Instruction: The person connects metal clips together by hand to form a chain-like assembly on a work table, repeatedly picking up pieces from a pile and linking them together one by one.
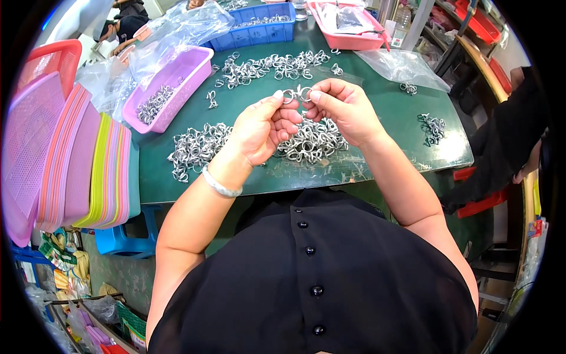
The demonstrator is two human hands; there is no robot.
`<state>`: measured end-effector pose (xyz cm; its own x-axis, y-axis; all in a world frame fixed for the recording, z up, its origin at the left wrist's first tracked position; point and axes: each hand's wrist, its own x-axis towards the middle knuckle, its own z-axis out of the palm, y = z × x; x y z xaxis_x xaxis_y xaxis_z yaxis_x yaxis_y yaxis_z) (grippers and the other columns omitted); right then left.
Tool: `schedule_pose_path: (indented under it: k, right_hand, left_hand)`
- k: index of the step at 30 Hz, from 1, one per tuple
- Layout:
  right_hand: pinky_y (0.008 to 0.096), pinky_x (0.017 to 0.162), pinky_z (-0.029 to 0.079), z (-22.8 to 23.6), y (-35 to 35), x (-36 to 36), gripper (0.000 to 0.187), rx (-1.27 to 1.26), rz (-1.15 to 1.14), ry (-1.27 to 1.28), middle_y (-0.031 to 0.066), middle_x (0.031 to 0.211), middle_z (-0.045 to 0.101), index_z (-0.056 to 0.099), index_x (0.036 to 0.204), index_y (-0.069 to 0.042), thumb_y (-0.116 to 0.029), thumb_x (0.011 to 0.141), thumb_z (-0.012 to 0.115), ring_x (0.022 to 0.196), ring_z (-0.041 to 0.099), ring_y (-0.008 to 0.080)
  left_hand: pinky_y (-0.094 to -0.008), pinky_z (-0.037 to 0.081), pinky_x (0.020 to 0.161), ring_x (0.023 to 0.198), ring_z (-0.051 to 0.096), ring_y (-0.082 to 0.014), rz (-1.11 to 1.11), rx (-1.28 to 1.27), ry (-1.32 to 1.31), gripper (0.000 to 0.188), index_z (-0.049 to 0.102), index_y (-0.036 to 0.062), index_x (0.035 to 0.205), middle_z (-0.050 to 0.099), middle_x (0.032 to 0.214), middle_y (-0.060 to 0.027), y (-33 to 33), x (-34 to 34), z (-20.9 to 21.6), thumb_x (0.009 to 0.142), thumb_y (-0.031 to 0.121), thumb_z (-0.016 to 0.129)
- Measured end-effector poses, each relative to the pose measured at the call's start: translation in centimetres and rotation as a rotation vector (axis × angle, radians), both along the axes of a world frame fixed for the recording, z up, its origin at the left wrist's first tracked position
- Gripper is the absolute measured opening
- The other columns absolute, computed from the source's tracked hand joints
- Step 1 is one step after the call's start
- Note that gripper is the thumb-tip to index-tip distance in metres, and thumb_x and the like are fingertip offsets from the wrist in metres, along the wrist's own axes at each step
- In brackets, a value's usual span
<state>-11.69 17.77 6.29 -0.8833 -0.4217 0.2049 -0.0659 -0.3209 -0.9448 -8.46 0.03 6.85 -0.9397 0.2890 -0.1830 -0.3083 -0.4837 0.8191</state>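
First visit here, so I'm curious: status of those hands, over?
Left fingers, right fingers: both pinching silver rings. Rings held up over green table. Loose ring pile lying beneath; nothing seen blocking the fingers.

Black top (247, 283), shiny round black buttons (317, 290) down front; pale smooth bangle (219, 186), left wrist (233, 168).

A person's left hand (259, 130) and right hand (348, 112) pinch silvery metal rings (299, 91) above a green worktop (389, 100) bearing heaped metal pieces (312, 141), near a purple plastic bin (187, 88).
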Motion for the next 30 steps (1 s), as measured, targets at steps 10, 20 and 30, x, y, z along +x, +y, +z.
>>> schedule_pose_path:
  k: [10, 20, 30]
  right_hand:
    - [0.0249, 0.059, 0.048, -0.7, -0.1, 0.1, 0.012, -0.124, 0.034, -0.124, 0.0084, 0.077, 0.06, 0.056, 0.086, -0.001, -0.011, 0.081, 0.058, 0.066, 0.059, 0.0142]
    - [0.0261, 0.059, 0.048, -1.5, 0.2, -0.3, 0.011, -0.196, 0.066, -0.235, 0.0092, 0.077, 0.06, 0.057, 0.086, -0.001, -0.011, 0.081, 0.058, 0.066, 0.058, 0.0148]
    - [0.0251, 0.059, 0.046, -1.2, 0.0, 1.0, 0.009, 0.316, -0.502, 0.747, 0.0091, 0.076, 0.06, 0.058, 0.08, 0.001, 0.003, 0.072, 0.061, 0.067, 0.058, 0.0156]
  left_hand:
    - [-0.019, 0.043, 0.046, 0.049, 0.052, -0.0106, 0.016, 0.158, -0.18, 0.025, 0.056, 0.0005, 0.085, 0.059, 0.065, -0.0061, 0.5, 0.2, -0.2, 0.088, 0.023, 0.045]
    - [-0.0203, 0.043, 0.046, 0.05, 0.053, -0.0108, 0.02, 0.137, -0.184, 0.025, 0.056, 0.0023, 0.085, 0.06, 0.066, -0.0056, 0.9, 0.2, -0.2, 0.089, 0.024, 0.044]
    - [-0.0204, 0.044, 0.05, 0.052, 0.052, -0.0108, 0.02, 0.089, -0.147, 0.026, 0.055, 0.0007, 0.084, 0.058, 0.066, -0.0059, 1.3, -0.2, -0.6, 0.089, 0.024, 0.044]
